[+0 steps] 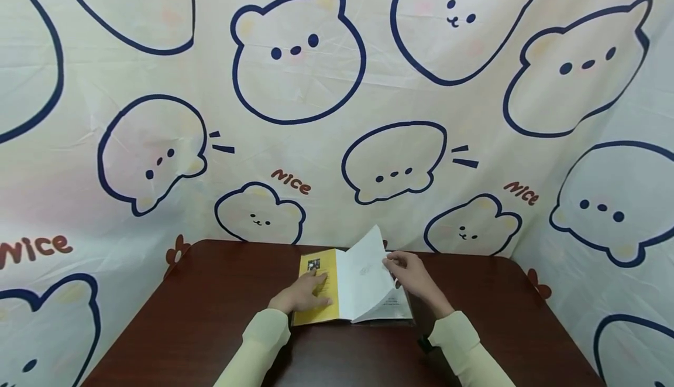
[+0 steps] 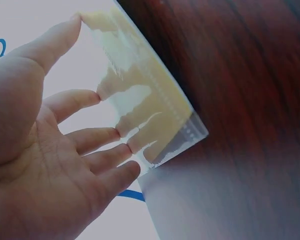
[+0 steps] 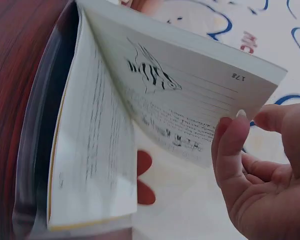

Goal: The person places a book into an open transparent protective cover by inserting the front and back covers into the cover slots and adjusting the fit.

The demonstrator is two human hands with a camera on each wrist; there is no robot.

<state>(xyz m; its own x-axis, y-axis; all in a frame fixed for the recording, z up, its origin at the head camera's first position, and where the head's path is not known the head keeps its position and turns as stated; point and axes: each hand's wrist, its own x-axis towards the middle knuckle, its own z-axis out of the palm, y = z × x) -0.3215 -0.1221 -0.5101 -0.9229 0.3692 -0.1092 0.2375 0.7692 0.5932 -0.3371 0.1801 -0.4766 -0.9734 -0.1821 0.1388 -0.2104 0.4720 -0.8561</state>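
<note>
On table (image 1: 210, 317), left hand (image 1: 301, 297) flattens book (image 1: 321, 284) (right hand (image 1: 413, 276) lifts pages).

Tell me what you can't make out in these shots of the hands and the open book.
- Book: the printed text is too small in the head view and blurred in the right wrist view.
- Yellow cover: its wording and small picture are too small in the head view; glare washes it out in the left wrist view.
- Right hand: its grip on the lifted pages is partly hidden by them.
- Left hand: its palm is hidden from above.
</note>
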